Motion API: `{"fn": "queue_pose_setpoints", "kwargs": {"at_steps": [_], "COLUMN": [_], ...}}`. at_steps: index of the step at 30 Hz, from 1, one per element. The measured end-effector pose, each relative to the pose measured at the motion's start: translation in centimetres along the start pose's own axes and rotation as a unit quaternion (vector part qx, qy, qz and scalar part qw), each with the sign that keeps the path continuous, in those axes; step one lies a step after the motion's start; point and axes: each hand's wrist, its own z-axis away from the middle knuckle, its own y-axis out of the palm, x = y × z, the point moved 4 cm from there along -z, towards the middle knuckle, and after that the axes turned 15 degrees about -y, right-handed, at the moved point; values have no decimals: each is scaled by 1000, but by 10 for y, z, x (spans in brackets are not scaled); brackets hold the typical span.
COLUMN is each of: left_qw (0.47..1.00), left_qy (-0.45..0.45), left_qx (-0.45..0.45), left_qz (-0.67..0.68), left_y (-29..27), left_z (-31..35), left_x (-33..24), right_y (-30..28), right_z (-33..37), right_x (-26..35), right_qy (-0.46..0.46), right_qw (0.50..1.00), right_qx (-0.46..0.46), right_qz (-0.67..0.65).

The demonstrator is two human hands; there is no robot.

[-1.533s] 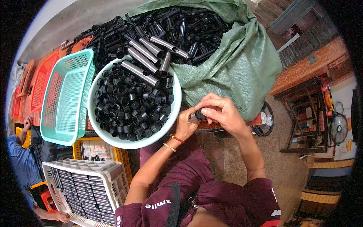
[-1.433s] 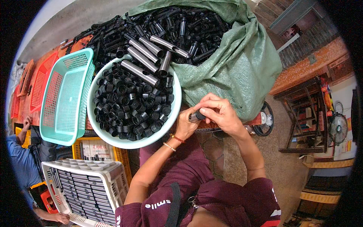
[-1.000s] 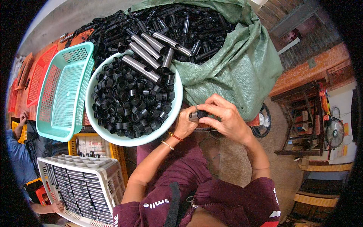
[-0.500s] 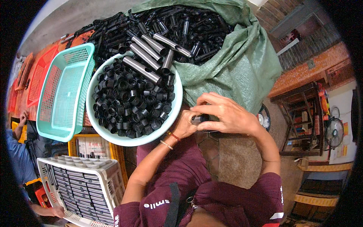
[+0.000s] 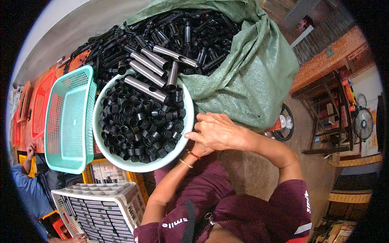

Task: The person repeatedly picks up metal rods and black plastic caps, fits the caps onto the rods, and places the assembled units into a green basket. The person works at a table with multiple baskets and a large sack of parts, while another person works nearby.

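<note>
My right hand lies over my left hand, just right of a pale green round basin. Its fingers are curled down and its thumb reaches toward the basin's rim. My left hand's fingers are hidden beneath it, and whatever lies between the hands is covered. The basin is filled with short black plastic rings. Several shiny metal tubes with slots rest across its far rim. Beyond them, black tubular parts spill from a green woven sack.
A mint plastic basket and red baskets stand left on an orange surface. At lower left, a white crate holds stacked metal tubes. Another person's sleeve shows there. A fan stands far right.
My right hand has moved left and down over my left hand, covering the dark-ended tube seen between them before. The whole view has shifted slightly.
</note>
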Motion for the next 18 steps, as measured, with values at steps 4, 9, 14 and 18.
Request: {"fn": "queue_pose_setpoints", "kwargs": {"at_steps": [4, 9, 14, 18], "left_qw": [1000, 1000, 1000, 999], "left_qy": [-6, -5, -11, -17], "left_qx": [8, 1, -10, -10], "left_qz": [1, -11, -22, -27], "left_y": [4, 3, -1, -1], "left_z": [-1, -6, -7, -6], "left_x": [-1, 0, 0, -3], "right_y": [0, -7, -14, -1], "right_z": [-1, 0, 8, 11], "right_x": [-4, -5, 9, 12], "right_qy": [7, 32, -141, -205], "right_qw": [995, 991, 981, 974], "right_qx": [-98, -129, -87, 32], "right_qz": [-3, -16, -101, -92]}}
